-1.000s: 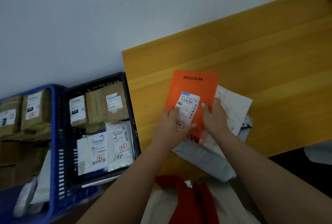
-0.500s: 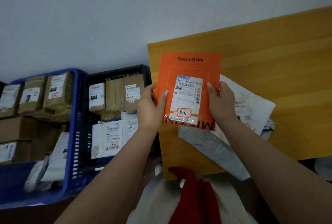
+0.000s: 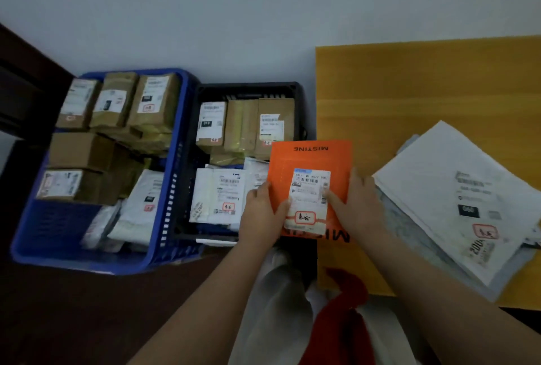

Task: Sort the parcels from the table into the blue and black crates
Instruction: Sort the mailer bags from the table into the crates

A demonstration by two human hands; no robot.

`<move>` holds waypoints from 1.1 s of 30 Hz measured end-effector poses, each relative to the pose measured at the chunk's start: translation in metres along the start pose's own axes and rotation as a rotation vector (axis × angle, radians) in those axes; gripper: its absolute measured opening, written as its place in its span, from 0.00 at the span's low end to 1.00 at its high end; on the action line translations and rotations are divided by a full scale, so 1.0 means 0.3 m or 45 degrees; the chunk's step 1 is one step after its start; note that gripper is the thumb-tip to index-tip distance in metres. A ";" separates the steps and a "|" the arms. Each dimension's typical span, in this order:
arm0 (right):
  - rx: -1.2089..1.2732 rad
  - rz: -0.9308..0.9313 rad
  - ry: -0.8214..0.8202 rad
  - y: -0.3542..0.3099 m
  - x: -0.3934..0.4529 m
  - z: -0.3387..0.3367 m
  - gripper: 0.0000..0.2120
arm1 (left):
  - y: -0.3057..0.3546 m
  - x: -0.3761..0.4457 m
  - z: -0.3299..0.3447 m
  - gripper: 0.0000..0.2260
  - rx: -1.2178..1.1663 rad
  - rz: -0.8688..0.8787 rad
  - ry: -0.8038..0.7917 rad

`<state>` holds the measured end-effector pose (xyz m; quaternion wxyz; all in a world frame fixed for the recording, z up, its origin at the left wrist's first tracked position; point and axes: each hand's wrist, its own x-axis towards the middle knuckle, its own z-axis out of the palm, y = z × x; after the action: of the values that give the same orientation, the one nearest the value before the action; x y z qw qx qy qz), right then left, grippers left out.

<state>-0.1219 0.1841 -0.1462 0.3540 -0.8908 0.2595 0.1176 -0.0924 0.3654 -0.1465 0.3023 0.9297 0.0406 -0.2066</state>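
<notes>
"MISTINE" on orange parcel (image 3: 310, 159), "010" on brown parcel (image 3: 211, 124)

We find the black crate (image 3: 248, 90) packed: brown boxes (image 3: 244, 127) line its far wall and white mailers (image 3: 218, 197) cover the near half, so the only way in is from above. The orange parcel (image 3: 310, 159) held by our left hand (image 3: 260, 215) and right hand (image 3: 358, 206) overhangs that crate's right rim and the table's left edge. The blue crate (image 3: 175, 218) beside it is full of boxes too. On the table (image 3: 424, 86), the far half is bare wood; a white mailer pile (image 3: 456, 197) takes up the near right corner.
</notes>
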 end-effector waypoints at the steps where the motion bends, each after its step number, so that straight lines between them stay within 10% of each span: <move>1: -0.051 -0.026 -0.061 -0.018 -0.007 0.035 0.37 | -0.043 -0.002 -0.009 0.29 0.020 -0.036 -0.026; 17: -0.275 -0.298 -0.554 -0.360 0.027 0.400 0.37 | -0.419 0.110 -0.309 0.28 0.350 -0.349 0.105; 33: -0.275 -0.267 0.139 -0.011 0.028 -0.027 0.17 | 0.112 0.119 -0.012 0.21 0.314 0.454 -0.111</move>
<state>-0.1128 0.1772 -0.1418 0.2520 -0.9509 0.1700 0.0586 -0.0519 0.3384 -0.1402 0.2196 0.9422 -0.1633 -0.1933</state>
